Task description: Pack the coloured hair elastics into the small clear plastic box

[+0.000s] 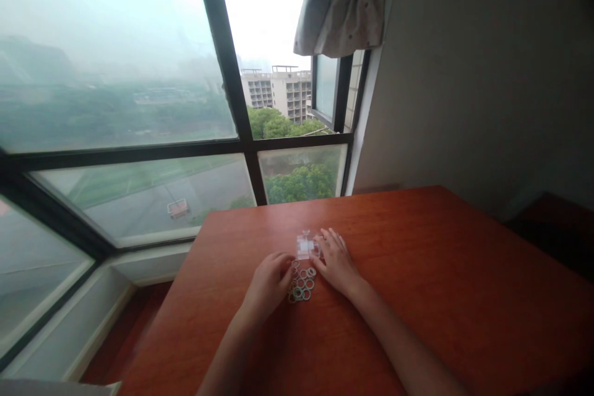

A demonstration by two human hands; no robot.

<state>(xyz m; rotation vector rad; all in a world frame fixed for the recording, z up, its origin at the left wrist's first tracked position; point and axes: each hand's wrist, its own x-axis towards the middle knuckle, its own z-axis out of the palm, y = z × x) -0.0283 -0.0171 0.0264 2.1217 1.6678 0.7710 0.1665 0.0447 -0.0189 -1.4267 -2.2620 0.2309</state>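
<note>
Several small pale rings [302,284] lie in a loose heap on the reddish wooden table [417,297]. Just beyond them stands a small clear plastic box [305,246]. My left hand [271,281] rests to the left of the heap, fingers curled with the tips at the rings; whether it pinches one I cannot make out. My right hand [335,260] lies to the right, fingers stretched toward the clear box and touching its side.
A large dark-framed window [232,74] runs along the table's far and left side, with a sill [153,241] below it. A curtain [343,0] hangs bunched at the top. A plain wall [464,74] stands at the right.
</note>
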